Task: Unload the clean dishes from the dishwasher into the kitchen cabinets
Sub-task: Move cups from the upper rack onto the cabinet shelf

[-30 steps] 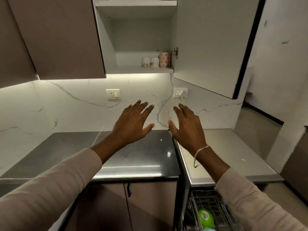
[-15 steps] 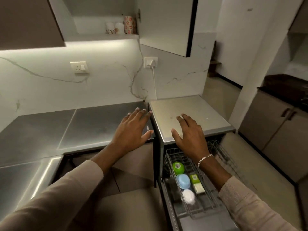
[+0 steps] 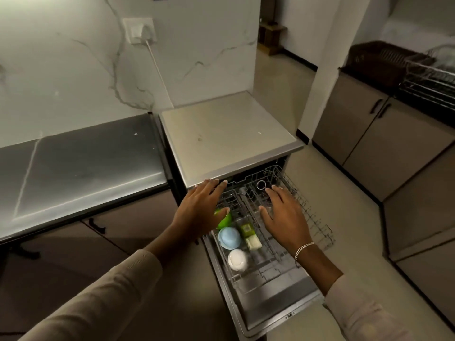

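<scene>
The dishwasher stands open with its wire rack pulled out over the lowered door. In the rack lie a green bowl, a blue bowl, a white bowl, a green square container and a pale one. My left hand hovers flat over the rack's left side, partly covering the green bowl. My right hand spreads flat over the rack's middle. Neither hand holds anything.
The dishwasher's grey top adjoins a steel counter on the left. A cord hangs from the wall socket. At right stand lower cabinets with a dish rack on top. Open floor lies between.
The view has dropped from the wall cabinet to the dishwasher. Both hands have come down from in front of the wall to just over the pulled-out rack.
</scene>
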